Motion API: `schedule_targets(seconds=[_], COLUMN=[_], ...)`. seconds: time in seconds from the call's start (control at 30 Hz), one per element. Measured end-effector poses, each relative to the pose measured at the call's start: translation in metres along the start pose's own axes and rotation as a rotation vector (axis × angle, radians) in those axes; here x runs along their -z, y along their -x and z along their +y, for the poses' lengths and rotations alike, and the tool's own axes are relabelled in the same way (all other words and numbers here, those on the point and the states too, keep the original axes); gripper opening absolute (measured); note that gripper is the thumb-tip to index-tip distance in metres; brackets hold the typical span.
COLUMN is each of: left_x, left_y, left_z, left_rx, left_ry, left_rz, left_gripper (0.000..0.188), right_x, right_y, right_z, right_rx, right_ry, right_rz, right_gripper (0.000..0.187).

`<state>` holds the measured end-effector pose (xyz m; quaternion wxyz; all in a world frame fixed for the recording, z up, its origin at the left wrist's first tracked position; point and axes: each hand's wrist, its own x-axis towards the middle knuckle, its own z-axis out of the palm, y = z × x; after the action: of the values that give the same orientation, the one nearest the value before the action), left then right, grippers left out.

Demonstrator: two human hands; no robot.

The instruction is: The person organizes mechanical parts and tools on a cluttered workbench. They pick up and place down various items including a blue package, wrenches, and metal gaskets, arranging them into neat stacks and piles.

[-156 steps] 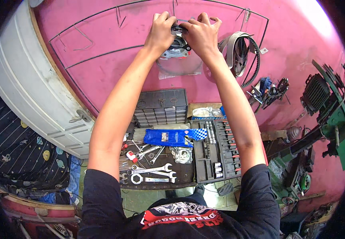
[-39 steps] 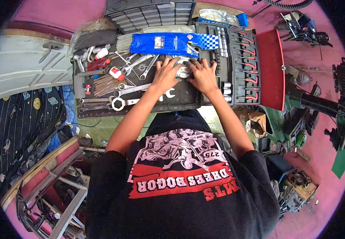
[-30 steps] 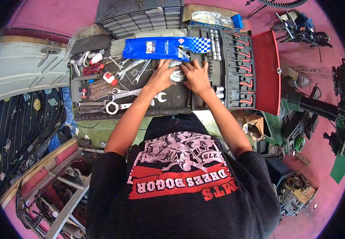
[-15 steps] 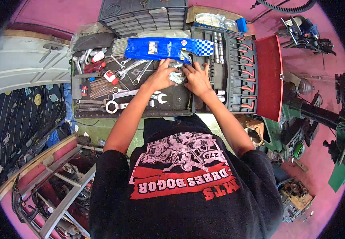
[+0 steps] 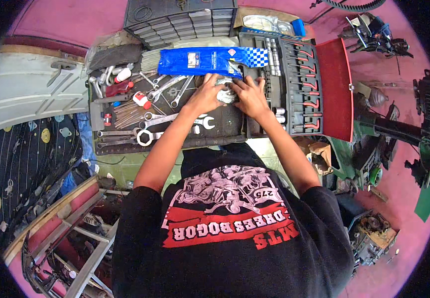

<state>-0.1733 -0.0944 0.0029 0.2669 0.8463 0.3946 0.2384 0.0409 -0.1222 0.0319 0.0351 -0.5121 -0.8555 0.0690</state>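
Between my hands is a small silvery, shiny bundle, perhaps wrapped in clear plastic; its kind cannot be made out. My left hand closes on it from the left with bent fingers. From the right, my right hand grips its other side, fingers curled over the top. Just beyond my fingertips lies a flat blue packet with a checkered end, its near edge close to the bundle. Fingers hide part of the bundle.
Several wrenches lie on the dark mat at left, beside a red-and-white small bottle. An open red case with T-handled tools and sockets stands at right. Behind is a grey drawer cabinet and a box holding bagged parts.
Both hands stay on the silvery bundle, their fingers shifting slightly. The whole view has tilted a little; the blue packet stays in place on the bench.
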Motion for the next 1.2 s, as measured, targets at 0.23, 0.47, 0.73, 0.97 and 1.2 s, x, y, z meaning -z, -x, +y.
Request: schedule_targets(seconds=[0.23,0.47,0.73,0.97,1.2], left_x=[-0.003,0.003,-0.004,0.015,0.058], left_y=[-0.006,-0.006,0.004,0.008,0.003], left_z=[-0.011,-0.001,-0.004,0.009,0.039], left_rx=[-0.004,0.025,-0.018,-0.062,-0.060], left_ry=[0.041,0.030,0.059,0.048,-0.125], left_rz=[-0.042,-0.068,-0.031,-0.001,0.008], left_gripper=[0.056,0.049,0.044,0.043,0.054], right_x=[0.007,0.005,0.013,0.031,0.062], right_y=[-0.003,-0.004,0.004,0.007,0.007], right_z=[-0.004,-0.001,0.000,-0.003,-0.014], right_rx=[0.011,0.035,0.083,0.071,0.068], right_ry=[-0.005,-0.035,-0.038,-0.049,-0.103], right_rz=[-0.007,0.019,0.056,0.068,0.100], right_gripper=[0.073,0.070,0.072,0.078,0.076])
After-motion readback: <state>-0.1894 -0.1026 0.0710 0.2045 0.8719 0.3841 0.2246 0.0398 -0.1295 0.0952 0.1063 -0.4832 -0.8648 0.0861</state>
